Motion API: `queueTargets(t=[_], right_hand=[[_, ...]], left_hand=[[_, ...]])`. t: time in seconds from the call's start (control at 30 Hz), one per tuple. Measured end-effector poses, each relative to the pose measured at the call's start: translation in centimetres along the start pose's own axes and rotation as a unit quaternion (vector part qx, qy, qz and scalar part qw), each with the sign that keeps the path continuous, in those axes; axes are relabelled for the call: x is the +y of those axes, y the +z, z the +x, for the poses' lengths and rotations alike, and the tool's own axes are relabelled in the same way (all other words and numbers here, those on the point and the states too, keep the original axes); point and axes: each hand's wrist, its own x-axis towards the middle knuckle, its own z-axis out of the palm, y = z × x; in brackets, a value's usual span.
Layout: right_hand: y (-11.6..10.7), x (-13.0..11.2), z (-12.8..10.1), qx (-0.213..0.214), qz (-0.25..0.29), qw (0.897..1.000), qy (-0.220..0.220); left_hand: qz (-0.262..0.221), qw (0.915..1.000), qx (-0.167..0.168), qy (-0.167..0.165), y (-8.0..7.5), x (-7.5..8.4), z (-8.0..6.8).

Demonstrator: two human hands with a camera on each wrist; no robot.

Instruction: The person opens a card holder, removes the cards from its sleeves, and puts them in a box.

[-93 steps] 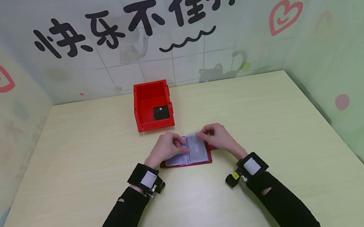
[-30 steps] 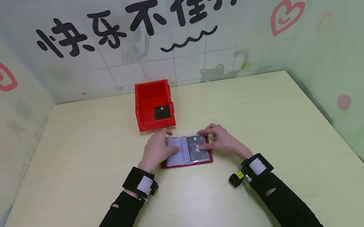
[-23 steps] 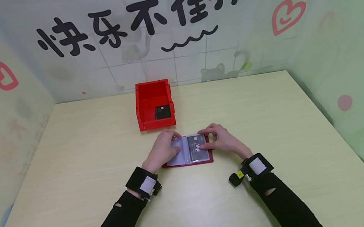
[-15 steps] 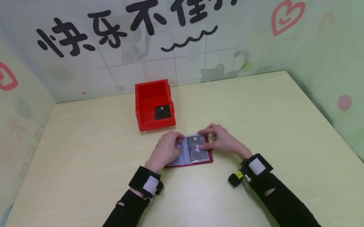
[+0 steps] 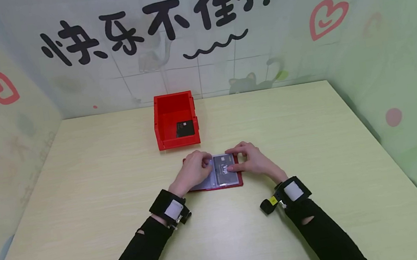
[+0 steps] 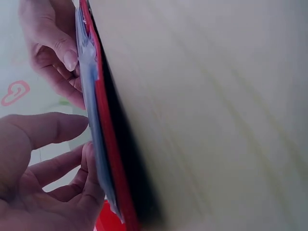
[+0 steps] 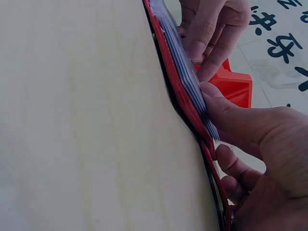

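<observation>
A red card holder (image 5: 216, 186) lies open on the table, its clear plastic sleeves (image 6: 89, 96) facing up. A dark card marked VIP (image 5: 223, 173) sits in the right-hand sleeve. My left hand (image 5: 205, 163) rests over the left page, and its curled fingertips pinch at the top of the sleeves near the spine. My right hand (image 5: 235, 161) holds the right page, with the thumb (image 7: 219, 108) pressed on the card and the fingers curled at the holder's outer edge. The wrist views show the holder (image 7: 179, 94) edge-on with both hands against the sleeves.
A red bin (image 5: 174, 119) stands just beyond the holder, with one dark card (image 5: 184, 128) lying inside. The pale wooden table (image 5: 314, 141) is enclosed by decorated walls at the back and both sides.
A sleeve that stood lifted between both hands now lies flat, showing the VIP card. My left fingers have crept right from the left page to the top near the spine. The right hand stays put.
</observation>
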Motion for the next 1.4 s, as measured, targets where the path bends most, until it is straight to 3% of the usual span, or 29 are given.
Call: queueTargets(t=[0.43,0.73,1.4], right_hand=[[0.1,-0.4,-0.1,0.015,-0.024,1.0,-0.008],[0.1,-0.4,-0.1,0.018,-0.028,0.999,-0.011],[0.5,-0.5,-0.3,0.034,-0.051,0.998,-0.007]], left_hand=[[-0.057,0.9982,-0.015,-0.001,-0.4,-0.9,0.8],[-0.098,0.994,-0.025,-0.043,-0.7,-0.9,0.9],[-0.111,0.9923,-0.026,-0.049,-0.7,-0.8,0.9]])
